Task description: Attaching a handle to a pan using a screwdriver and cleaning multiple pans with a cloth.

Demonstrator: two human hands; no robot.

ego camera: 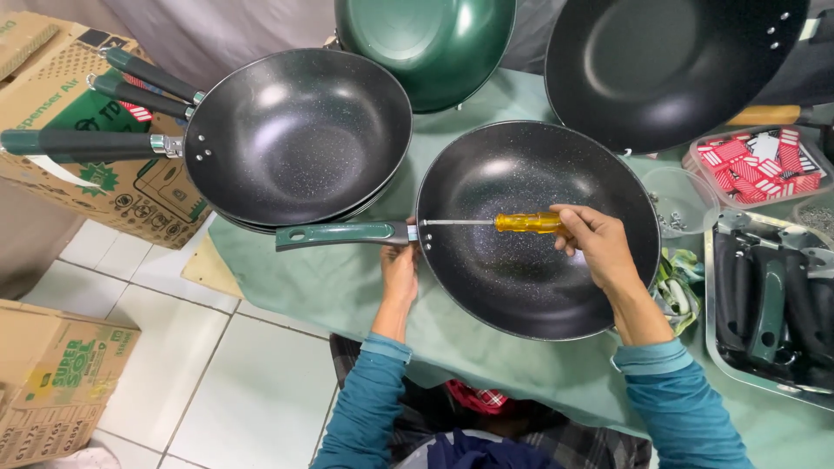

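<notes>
Black wok (530,260) with a green handle (343,234) lies on the green-covered worktop (347,295), just in front of the person. Inside it, the right hand (595,243) has its fingers closed around a yellow-handled screwdriver (521,223), whose tip points at the handle joint. The left hand (400,271) grips the rim by that joint. A stack of black woks (295,139) sits just beside it, to the left.

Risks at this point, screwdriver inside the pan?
1. The yellow-handled screwdriver in the right hand lies across the black speckled non-stick pan; a slip could scratch the coating.
2. The left hand steadies the rim near the green pan handle; the tip could jab it.
</notes>
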